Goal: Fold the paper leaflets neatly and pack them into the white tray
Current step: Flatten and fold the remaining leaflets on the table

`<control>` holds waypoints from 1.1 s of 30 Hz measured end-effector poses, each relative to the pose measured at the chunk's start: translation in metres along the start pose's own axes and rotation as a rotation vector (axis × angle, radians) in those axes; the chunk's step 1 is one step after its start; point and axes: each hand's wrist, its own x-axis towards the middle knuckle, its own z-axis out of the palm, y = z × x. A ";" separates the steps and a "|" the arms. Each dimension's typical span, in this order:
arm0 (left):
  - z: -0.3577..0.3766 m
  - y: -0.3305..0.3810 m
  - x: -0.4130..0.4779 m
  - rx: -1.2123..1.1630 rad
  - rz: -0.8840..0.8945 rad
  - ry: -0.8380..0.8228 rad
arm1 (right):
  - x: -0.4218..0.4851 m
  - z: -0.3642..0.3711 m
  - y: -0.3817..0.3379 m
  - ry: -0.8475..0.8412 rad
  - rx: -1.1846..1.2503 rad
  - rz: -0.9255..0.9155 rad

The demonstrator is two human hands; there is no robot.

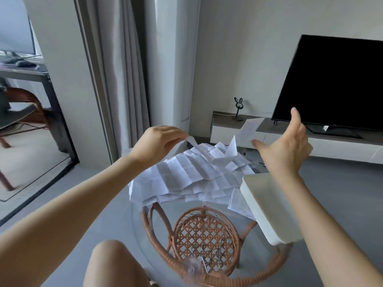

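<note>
Bare knee (107, 264) at the bottom edge, right up against the round glass table (132, 220). Rattan frame under the glass; its woven lower shelf (204, 233) holds some bent metal wire pieces (207, 258), seen through the top. White tray (269, 206) sits on the right side of the glass and hangs over the rim. Its top face reads plain pale grey where visible. Right forearm runs along and over its right edge and blocks that part. Tray's left wall sits on the edge of the leaflet pile (186, 177). The pile is unfolded, creased printed sheets heaped loosely across the far half of the table, a few corners sticking up. Left hand (157, 141) is above the pile's far left, thumb and fingertips pinching the end of one leaflet (191, 140), lifted clear of the heap. Right hand (290, 141) is raised past the tray, thumb up and forefinger stretched left, both straight. One more sheet (247, 129) is in the air at that fingertip, blurred; can't tell if the hidden fingers hold it. Beyond: low white cabinet (228, 131) with a dark TV (331, 83) and a small rabbit-ear ornament (238, 108). Grey curtains (128, 69) in the centre, desk (24, 73) and wooden chair (22, 100) far left behind glass.
</note>
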 end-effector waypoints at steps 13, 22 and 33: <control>0.034 0.013 -0.030 0.164 0.120 -0.082 | -0.026 -0.086 0.025 -0.549 0.459 -0.194; 0.053 0.058 -0.102 -0.036 -0.201 -0.723 | -0.050 -0.122 0.009 -1.195 0.363 -0.334; 0.067 0.075 -0.162 0.010 -0.520 -0.899 | -0.095 -0.087 -0.001 -1.707 0.242 -0.448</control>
